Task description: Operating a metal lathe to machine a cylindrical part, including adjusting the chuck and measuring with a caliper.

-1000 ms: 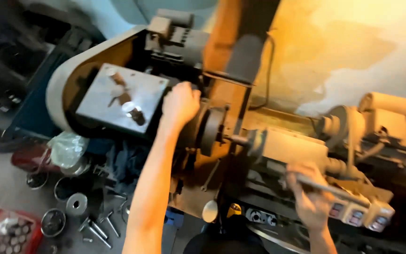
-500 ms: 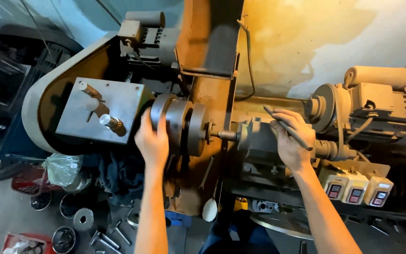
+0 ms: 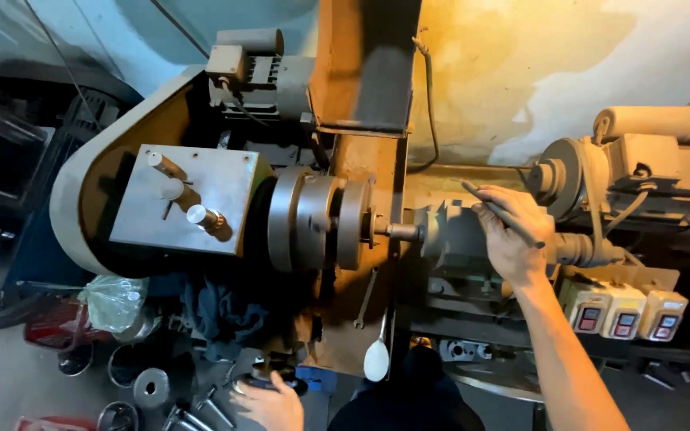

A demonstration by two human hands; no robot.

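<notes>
A lathe fills the middle of the head view, with a round metal chuck [image 3: 313, 219] clamping a short metal workpiece [image 3: 399, 231]. My right hand [image 3: 511, 233] rests on the grey tool block [image 3: 450, 233] right of the workpiece and holds a thin dark rod [image 3: 505, 214] between its fingers. My left hand [image 3: 271, 403] is low at the bottom edge, its fingers closing around a dark round knob [image 3: 275, 377] below the chuck. The grey headstock cover [image 3: 185, 199] with two stubby levers sits left of the chuck.
An electric motor [image 3: 640, 172] stands at the right, with three switch boxes [image 3: 623, 313] below it. Another motor [image 3: 261, 68] sits above the headstock. Metal discs [image 3: 152, 389], bolts and a plastic bag [image 3: 113, 302] lie on the floor at lower left. A wrench [image 3: 365, 299] hangs under the chuck.
My left hand has left the chuck and dropped to the knob at the bottom. My right hand stays on the tool block with the rod. The view has moved closer.
</notes>
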